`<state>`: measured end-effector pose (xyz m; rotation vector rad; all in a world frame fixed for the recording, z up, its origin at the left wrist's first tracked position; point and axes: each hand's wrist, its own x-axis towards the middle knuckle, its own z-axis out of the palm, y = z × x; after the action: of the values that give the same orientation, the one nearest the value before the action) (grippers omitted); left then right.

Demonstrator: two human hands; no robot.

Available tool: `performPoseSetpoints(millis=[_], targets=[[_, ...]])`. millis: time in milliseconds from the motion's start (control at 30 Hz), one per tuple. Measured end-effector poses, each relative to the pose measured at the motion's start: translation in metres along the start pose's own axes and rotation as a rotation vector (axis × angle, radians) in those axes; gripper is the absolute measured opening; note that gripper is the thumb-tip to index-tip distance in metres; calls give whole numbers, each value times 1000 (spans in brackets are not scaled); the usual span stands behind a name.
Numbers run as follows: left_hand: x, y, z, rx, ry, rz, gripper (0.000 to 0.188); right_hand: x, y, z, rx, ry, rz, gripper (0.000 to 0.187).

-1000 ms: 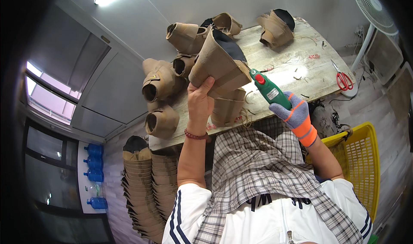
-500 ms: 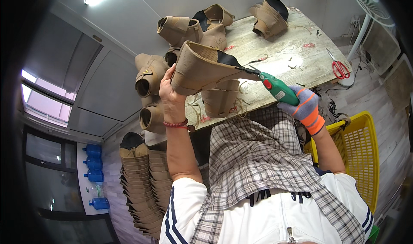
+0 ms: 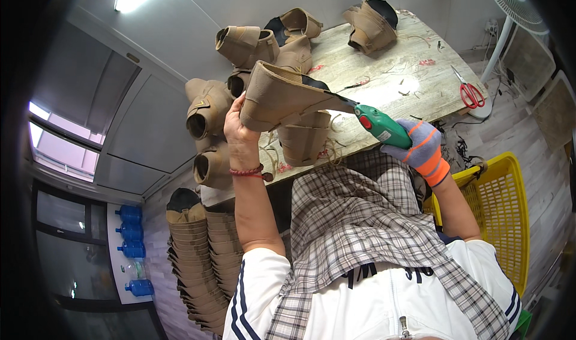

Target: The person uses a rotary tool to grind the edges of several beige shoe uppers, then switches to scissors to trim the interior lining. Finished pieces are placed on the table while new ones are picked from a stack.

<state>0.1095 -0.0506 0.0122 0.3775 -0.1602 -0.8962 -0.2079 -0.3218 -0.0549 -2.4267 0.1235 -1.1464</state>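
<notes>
My left hand grips the heel end of a tan shoe upper, held up in front of me above the table's near edge. It is bare, with a red bead bracelet at the wrist. In my right hand, gloved in grey and orange, is a green handheld electric trimmer with a red button. The trimmer's head meets the narrow right end of the upper, where black lining shows; the exact contact is too small to make out. Below the held piece, another tan upper stands on the table among loose trimmings.
On the worktable lie red-handled scissors at right and a stack of uppers at the back. More uppers crowd its left side. Tall nested stacks stand at lower left, a yellow basket at right, a fan behind.
My right hand and the trimmer have shifted slightly left, nearer the upper. The trimmer's head now sits against the upper's end. My left hand keeps its hold almost in place.
</notes>
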Motion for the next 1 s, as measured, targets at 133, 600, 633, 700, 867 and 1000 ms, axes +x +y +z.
performPoseSetpoints(millis=[133,600,633,700,867,1000], targets=[[6,-14,5,-8,-37,-47,25,4,-6,0,30,34,-3,49],[19,-13,-9,60,-48,-45,26,-3,8,9,368,-59,135,52],[20,-15,-6,36,-62,-81,26,-4,10,9,391,-64,154,52],[20,-17,-4,23,-80,-118,26,-4,10,10,442,-73,190,51],[17,-8,-2,110,-67,-66,27,4,6,6,378,-87,138,52],[16,-12,13,117,-37,-110,27,0,9,10,367,-86,128,53]])
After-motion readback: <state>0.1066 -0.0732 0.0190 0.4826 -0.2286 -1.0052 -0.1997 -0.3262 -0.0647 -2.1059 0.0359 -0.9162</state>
